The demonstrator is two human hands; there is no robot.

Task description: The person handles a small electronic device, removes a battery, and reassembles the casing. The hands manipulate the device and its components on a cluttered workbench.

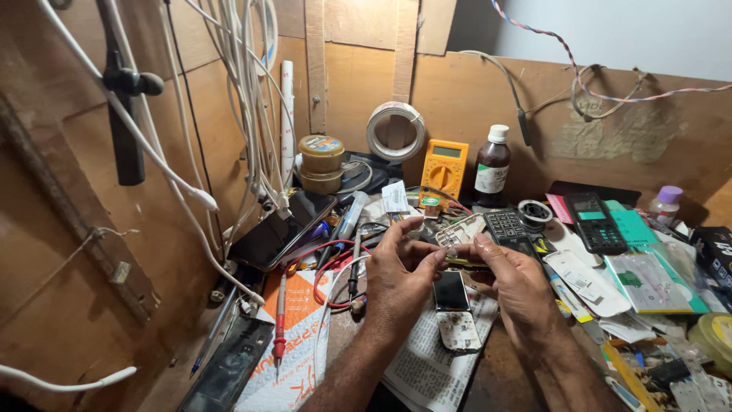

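We've got the wooden bench [526, 381] buried in clutter, with white cables [244, 91] hanging down the back wall. Further back sit a yellow multimeter [444, 168] and a brown bottle [492, 168]; a dark smartphone [282, 229] leans at the left. Centre stage, our left hand [396, 278] and right hand [515, 282] both pinch a thin greenish circuit board [465, 262] between fingertips, held just above an opened keypad phone [454, 309] lying on newspaper [431, 366].
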